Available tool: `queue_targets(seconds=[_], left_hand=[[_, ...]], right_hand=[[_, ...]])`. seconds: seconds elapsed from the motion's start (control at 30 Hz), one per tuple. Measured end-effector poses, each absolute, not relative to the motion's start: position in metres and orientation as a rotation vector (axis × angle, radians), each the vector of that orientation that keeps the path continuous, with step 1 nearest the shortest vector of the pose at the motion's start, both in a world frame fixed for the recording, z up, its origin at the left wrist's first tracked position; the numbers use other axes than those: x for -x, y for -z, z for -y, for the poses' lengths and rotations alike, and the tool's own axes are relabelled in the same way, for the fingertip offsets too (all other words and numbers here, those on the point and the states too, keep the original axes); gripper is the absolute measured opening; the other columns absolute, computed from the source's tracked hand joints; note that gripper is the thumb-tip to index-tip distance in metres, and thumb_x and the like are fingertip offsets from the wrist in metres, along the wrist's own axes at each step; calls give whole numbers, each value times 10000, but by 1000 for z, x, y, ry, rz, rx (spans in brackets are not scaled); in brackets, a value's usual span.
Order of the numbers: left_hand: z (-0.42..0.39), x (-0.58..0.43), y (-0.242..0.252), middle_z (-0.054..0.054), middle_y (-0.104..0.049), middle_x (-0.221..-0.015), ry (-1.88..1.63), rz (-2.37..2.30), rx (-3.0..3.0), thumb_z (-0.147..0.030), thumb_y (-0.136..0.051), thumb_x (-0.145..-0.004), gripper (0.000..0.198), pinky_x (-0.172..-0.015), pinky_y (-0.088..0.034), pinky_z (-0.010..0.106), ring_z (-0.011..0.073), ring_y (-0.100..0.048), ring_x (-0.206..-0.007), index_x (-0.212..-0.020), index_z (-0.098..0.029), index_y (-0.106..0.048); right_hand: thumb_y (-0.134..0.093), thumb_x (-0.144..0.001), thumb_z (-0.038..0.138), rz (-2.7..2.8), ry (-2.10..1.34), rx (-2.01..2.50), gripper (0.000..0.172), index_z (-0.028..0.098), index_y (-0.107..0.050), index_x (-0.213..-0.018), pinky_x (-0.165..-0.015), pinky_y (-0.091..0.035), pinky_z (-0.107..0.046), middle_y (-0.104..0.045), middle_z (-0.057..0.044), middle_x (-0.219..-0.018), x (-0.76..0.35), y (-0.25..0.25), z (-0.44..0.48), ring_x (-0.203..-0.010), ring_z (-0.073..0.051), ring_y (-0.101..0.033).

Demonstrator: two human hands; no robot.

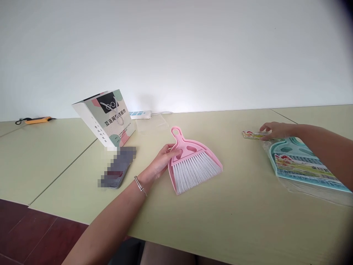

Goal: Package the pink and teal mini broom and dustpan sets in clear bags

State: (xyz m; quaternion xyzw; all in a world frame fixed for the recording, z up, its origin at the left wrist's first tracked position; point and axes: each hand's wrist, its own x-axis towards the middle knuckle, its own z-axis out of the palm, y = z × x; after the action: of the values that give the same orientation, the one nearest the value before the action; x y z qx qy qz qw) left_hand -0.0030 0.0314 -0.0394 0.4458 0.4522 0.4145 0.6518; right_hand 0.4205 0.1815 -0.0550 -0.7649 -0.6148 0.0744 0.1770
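A small pink dustpan (212, 159) with a pink brush of white bristles (193, 169) lying in it rests on the pale green table (242, 217). My left hand (162, 162) lies at its left side, fingers curled against the handle end of the brush. Far to the right, my right hand (275, 130) presses flat, fingers spread, on a printed card (251, 135) beside a teal dustpan set in clear plastic packaging (302, 165).
A printed paper gift bag (109, 117) leans at the back left, with a phone (118, 167) lying in front of it. A white power strip (141, 115) and clear plastic sheet (151, 125) lie by the wall. An orange tool (37, 120) sits far left.
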Motion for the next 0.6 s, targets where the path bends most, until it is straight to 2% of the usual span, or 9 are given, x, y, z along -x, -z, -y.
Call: queue_targets(seconds=[0.1, 0.17, 0.37, 0.53, 0.6], left_hand=[[-32, 1, 39, 11, -606, -892, -948, -959, -972, -311, -737, -686, 399, -714, -433, 255, 114, -581, -749, -994, -166, -530], [-32, 0, 40, 0, -608, -864, -960, -889, -919, -259, -746, -672, 398, -722, -440, 258, 107, -581, -725, -999, -165, -540], [-37, -1, 46, 45, -641, -984, -1019, -751, -804, -129, -712, -648, 464, -827, -450, 306, 157, -619, -853, -1083, -162, -557], [-38, -2, 50, 43, -638, -996, -1048, -740, -799, -127, -687, -693, 416, -831, -457, 293, 143, -617, -867, -1090, -166, -568], [-38, -3, 51, 39, -637, -1013, -1055, -734, -813, -156, -676, -728, 379, -832, -459, 275, 138, -613, -897, -1093, -179, -578]], right_hand=[[-780, -564, 101, 1829, -594, 2270, 180, 130, -603, -573, -623, -360, -351, -637, -125, -703, -426, 55, -188, -552, -135, -509], [-793, -545, 118, 1828, -639, 2315, 188, 115, -619, -616, -643, -357, -360, -637, -129, -709, -430, 54, -191, -575, -139, -511], [-710, -658, 305, 1896, -484, 2197, 224, 93, -640, -685, -693, -341, -356, -659, -147, -828, -411, 42, -181, -682, -133, -522], [-592, -770, 419, 1551, -356, 1909, 337, 86, -613, -822, -612, -312, -331, -646, -110, -851, -348, -2, -143, -640, -73, -462], [-553, -791, 448, 1563, -496, 1666, 355, 101, -604, -847, -600, -330, -304, -640, -80, -834, -315, -17, -116, -632, -67, -488]])
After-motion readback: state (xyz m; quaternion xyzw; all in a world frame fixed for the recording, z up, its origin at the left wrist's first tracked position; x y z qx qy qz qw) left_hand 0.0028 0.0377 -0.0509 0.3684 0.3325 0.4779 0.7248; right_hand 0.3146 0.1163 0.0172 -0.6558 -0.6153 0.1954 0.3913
